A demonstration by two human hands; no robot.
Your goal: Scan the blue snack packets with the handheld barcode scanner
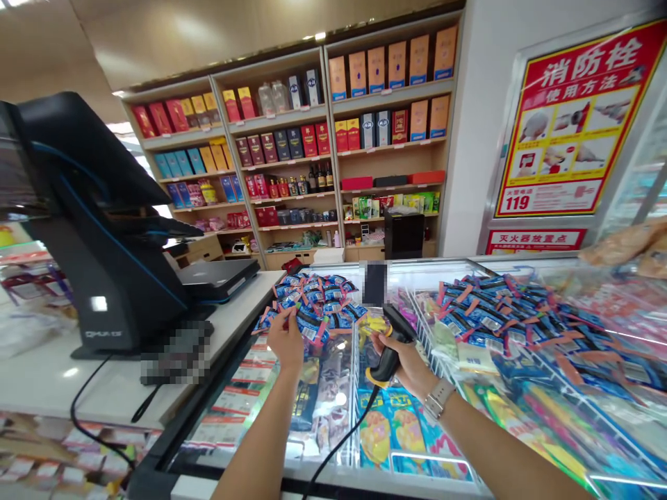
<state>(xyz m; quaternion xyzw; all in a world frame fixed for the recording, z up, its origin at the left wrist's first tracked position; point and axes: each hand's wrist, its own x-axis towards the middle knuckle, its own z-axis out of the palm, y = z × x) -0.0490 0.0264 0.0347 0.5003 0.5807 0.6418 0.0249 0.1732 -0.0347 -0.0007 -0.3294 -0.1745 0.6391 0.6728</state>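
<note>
My right hand point(411, 364) is wrapped round a black barcode scanner point(389, 361) with yellow trim. Its cable runs down toward the bottom of the view. The scanner's head points up and forward, over the freezer's glass top. To the left, my left hand point(287, 340) has its fingers pinched together on a small blue packet point(313, 325) with pink ends, at the near side of a pile of like packets point(323, 288). The fingertips partly hide where they grip. A second heap of these blue packets point(490, 312) lies on the glass farther right.
A black checkout terminal point(109, 229) and a flat scale point(221, 278) stand on the white counter point(42, 375) at left. Under the glass are wire baskets point(423, 326) of bagged frozen goods. Shelves point(284, 118) of boxes and bottles line the back wall. A dark phone-like object point(375, 283) stands beyond the scanner.
</note>
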